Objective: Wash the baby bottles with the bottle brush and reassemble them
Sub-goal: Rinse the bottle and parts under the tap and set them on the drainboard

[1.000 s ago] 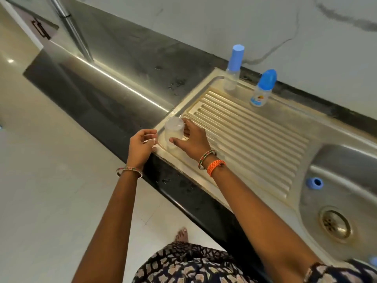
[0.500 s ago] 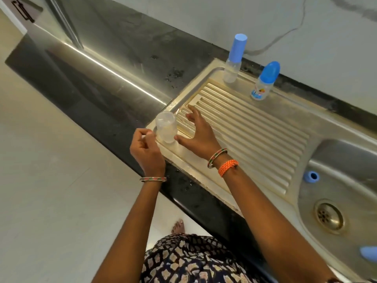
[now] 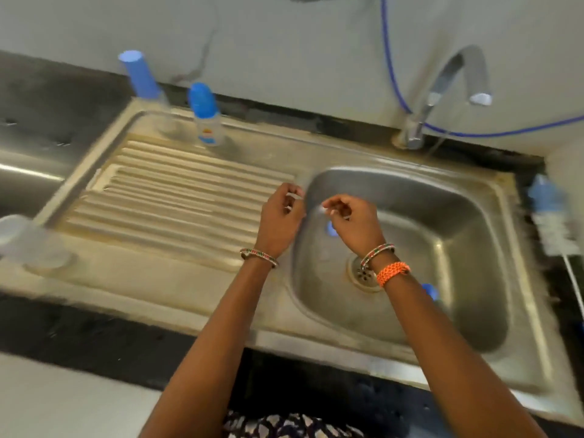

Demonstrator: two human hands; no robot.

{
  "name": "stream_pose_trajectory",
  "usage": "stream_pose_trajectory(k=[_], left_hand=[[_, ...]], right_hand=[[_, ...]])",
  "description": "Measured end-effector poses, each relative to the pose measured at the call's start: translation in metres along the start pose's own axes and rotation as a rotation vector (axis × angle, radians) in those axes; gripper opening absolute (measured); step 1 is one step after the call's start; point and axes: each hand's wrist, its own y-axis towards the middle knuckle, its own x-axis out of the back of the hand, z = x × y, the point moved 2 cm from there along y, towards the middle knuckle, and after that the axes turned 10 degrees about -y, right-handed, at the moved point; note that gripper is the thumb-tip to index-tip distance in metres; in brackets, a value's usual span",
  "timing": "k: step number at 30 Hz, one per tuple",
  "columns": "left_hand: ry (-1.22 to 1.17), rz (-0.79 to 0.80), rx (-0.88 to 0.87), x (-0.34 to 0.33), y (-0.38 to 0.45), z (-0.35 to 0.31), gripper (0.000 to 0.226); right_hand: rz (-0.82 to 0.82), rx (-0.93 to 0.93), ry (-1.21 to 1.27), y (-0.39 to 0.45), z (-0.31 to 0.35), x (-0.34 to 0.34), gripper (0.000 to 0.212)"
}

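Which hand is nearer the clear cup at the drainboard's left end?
Left. The left hand is at the drainboard's right end, far from the clear cup; the right hand is farther, over the basin.

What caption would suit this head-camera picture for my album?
Both hands, left and right, hover over the steel sink; two blue-capped bottles stand behind.

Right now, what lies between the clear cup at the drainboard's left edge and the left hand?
Only bare ribbed drainboard separates the clear cup from the left hand, as the head view shows.
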Motion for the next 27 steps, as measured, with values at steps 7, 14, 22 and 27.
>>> stream_pose_trajectory(k=[7, 14, 22, 27], left_hand=[[-0.011, 0.126, 0.294, -0.099, 0.060, 0.092, 0.023], [0.080, -0.012, 0.496, -0.114, 0.080, 0.145, 0.022], [-0.033, 0.309, 0.429, -0.170, 0.073, 0.074, 0.034], [-0.408, 0.268, 0.576, -0.209, 0.066, 0.051, 0.043]], right_hand=[[0.263, -0.210, -0.434, 0.065, -0.132, -0.026, 0.035], [0.401, -0.091, -0.468, 0.088, -0.141, -0.069, 0.032], [-0.160, -0.338, 0.458, 0.077, -0.132, 0.036, 0.023], [-0.173, -0.447, 0.694, 0.071, -0.116, 0.060, 0.028]])
